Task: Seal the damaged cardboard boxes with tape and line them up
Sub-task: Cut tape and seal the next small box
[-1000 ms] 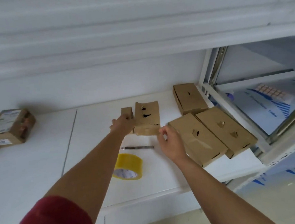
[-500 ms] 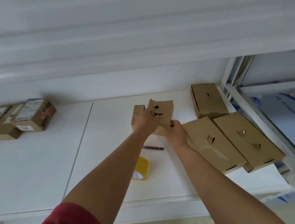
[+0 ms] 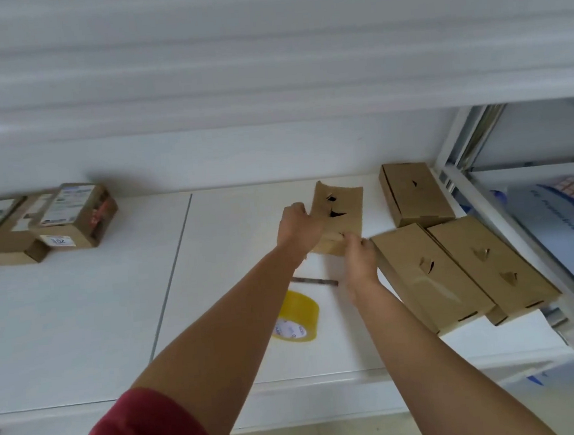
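Observation:
A torn brown cardboard box [image 3: 341, 209] with two dark holes in its top is tilted up off the white shelf [image 3: 239, 324]. My left hand [image 3: 296, 225] grips its left edge and my right hand [image 3: 359, 258] pinches its near right corner. Three more brown boxes with small tears lie to the right: one at the back [image 3: 414, 193], two side by side nearer me [image 3: 424, 278] [image 3: 492, 266]. A yellow tape roll [image 3: 298, 317] lies on the shelf under my left forearm, partly hidden. A thin dark blade-like tool [image 3: 316, 281] lies just behind the roll.
Labelled, taped boxes [image 3: 72, 218] are grouped at the shelf's far left. A white metal rack frame [image 3: 465, 182] bounds the right side, with blue-printed packaging [image 3: 561, 230] behind it. The shelf above hangs low overhead. A seam [image 3: 174, 281] splits the shelf surface.
Both hands closed on the holed box and lifted its front end, tilting it up. The small side flap seen at its left is now hidden behind my left hand.

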`<state>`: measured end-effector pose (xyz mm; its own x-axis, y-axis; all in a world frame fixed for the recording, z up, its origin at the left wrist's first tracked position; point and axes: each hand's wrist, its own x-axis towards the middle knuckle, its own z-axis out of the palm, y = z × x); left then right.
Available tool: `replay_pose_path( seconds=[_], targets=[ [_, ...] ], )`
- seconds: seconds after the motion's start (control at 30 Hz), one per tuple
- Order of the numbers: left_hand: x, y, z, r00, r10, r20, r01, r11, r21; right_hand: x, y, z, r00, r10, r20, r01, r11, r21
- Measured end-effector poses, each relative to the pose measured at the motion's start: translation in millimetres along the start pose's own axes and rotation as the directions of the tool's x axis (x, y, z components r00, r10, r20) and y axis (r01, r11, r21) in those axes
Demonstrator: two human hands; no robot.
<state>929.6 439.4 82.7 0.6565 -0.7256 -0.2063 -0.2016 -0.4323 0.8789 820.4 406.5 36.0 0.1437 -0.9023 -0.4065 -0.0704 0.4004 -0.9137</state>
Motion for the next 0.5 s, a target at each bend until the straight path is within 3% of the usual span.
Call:
replay_pose_path(
  seconds=[0.17,0.3,0.4,0.5],
  targets=[
    [-15,2,-40,0.992,0.123,-0.035,-0.126,0.983,-0.133,-29,-16,5,0.989,-0.145,-0.04,0.151,0.947,0.284],
    [-30,-11,-114,0.972,0.201,-0.118,-0.226,0.937,-0.266,-65,-28,37,0.946,-0.316,0.07,0.299,0.936,0.184],
    [-48,-39,-176,0.98,0.182,-0.085,-0.201,0.891,-0.407,-96,-28,77,0.911,-0.361,0.197,0.356,0.932,0.061],
    [-67,-73,-226,0.991,0.125,-0.04,-0.129,0.868,-0.479,-121,-21,111,0.883,-0.366,0.295,0.37,0.928,0.046]
  ],
)
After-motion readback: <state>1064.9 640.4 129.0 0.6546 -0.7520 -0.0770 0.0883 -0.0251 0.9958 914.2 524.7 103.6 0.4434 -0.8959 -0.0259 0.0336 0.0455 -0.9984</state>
